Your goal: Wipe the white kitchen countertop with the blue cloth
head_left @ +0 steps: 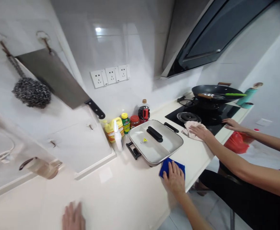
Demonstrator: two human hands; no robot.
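At the counter's edge, my right hand [174, 179] presses down on a folded blue cloth [165, 167], its fingers over the top and its thumb at the near side. Directly behind the cloth stands a rectangular electric pan [151, 159] with a lid, black side handles and a black lid grip. My left hand [73, 218], slightly blurred, rests with fingers stretched out on the bare white countertop [121, 198] at the bottom of the view, holding nothing.
At right another person's hand [198, 130] presses a pale pink cloth [190, 127] beside the black cooktop [202, 115], which carries a wok [214, 91]. Yellow jug [111, 129], spray bottle [118, 140] and jars line the wall. A cleaver [56, 80] hangs left above a cup [43, 167].
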